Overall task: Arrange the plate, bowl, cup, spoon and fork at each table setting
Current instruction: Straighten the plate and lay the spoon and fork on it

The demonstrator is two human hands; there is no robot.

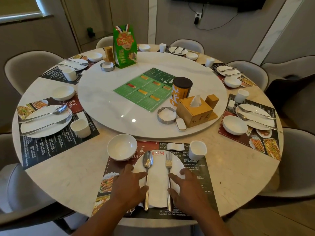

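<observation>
At the near setting a white plate (158, 186) lies on a dark placemat (201, 188). A spoon (147, 169) and a fork (169, 171) lie side by side on the plate, handles toward me. My left hand (131, 184) rests beside the spoon handle with relaxed fingers, fingertips touching it. By the fork handle lies my right hand (185, 186), fingers spread on the plate's right side. A white bowl (121, 147) stands at the placemat's far left and a white cup (197, 150) at its far right, with a small white rest (175, 146) between them.
A round marble table holds a lazy Susan (105, 99) with a green menu (146, 89), tissue box (196, 109), orange canister, ashtray and green bag (125, 46). Several other settings with plates, bowls and cups ring the table. Grey chairs surround it.
</observation>
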